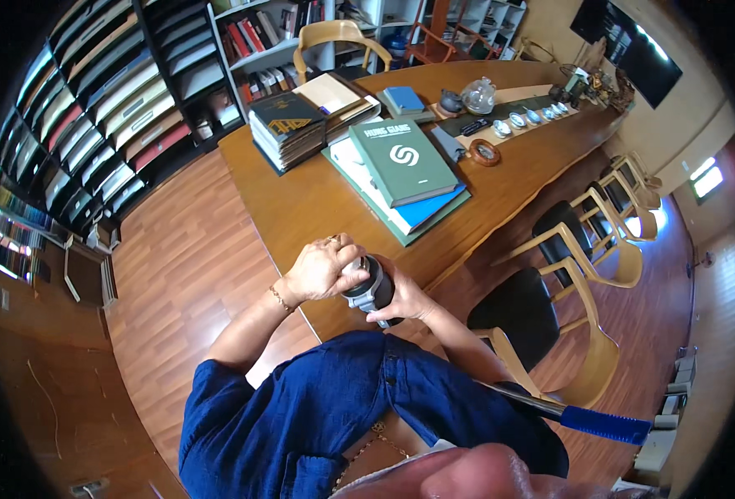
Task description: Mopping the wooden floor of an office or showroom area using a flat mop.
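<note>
A person in a dark blue shirt [317,399] holds a dark flask [379,287] with a grey band in front of the chest, at the near end of a long wooden table [301,229]. The left hand [324,268], a gold bracelet [280,298] at its wrist, curls its fingers over the flask's top; the right hand [405,295] wraps the body from the other side, thumb across the lower part. Whether the top is a screw cap or a press lid is hard to tell beneath the fingers. By the right sleeve, a metal rod ends in a blue ribbed grip [604,424].

Beyond the hands, a green hardcover book [405,162] lies tilted on a stack of blue, white and green covers. To its left sits a thick black-covered volume [284,125]; behind, a small blue book [405,100]. Past a round wooden dish [485,152], small cups [517,120] line a runner near a glass teapot [479,96]. Wooden chairs with black seats [517,314] flank the right side. Bookshelves [267,41] and a dark wall screen [633,50] fill the far end.
</note>
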`<action>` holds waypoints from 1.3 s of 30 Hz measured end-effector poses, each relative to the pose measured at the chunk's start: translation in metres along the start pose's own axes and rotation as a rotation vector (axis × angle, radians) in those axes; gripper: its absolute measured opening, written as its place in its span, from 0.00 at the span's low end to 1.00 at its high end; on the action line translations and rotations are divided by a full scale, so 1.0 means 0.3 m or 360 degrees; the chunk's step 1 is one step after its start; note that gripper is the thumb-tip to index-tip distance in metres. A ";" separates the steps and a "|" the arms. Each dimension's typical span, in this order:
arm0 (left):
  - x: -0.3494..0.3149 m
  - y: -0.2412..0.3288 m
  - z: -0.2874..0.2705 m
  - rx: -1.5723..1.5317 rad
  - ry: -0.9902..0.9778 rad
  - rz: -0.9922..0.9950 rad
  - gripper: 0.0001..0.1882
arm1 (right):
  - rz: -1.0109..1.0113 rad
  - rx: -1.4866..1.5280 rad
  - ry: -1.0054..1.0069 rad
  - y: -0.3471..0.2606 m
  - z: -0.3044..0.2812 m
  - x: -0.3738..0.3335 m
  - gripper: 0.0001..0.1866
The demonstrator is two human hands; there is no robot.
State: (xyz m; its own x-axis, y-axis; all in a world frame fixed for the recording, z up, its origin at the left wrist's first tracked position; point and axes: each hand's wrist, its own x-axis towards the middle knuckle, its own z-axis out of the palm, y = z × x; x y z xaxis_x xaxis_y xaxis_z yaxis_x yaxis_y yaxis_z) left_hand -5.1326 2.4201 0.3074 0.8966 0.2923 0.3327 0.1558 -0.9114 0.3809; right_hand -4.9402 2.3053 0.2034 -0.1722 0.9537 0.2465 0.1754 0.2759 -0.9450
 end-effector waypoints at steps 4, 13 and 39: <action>-0.030 0.019 0.055 0.0096 0.0179 -0.0563 0.21 | 0.0189 -0.0420 0.0163 -0.044 0.037 0.015 0.59; -0.103 0.007 0.084 -0.0383 0.0091 -0.0888 0.31 | 0.0077 -0.1017 0.0170 -0.025 0.027 -0.010 0.56; -0.267 -0.062 0.176 -0.1190 0.0171 -0.0774 0.33 | 0.0263 -0.1193 -0.0103 0.004 0.080 -0.049 0.58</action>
State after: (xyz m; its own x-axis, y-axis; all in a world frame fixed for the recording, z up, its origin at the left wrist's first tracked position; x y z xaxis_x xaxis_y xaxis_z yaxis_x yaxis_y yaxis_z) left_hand -5.1853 2.3984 0.2280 0.7525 0.6565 0.0527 0.1639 -0.2641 0.9505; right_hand -4.9607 2.2888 0.1934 -0.1390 0.9871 0.0796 0.8098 0.1596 -0.5646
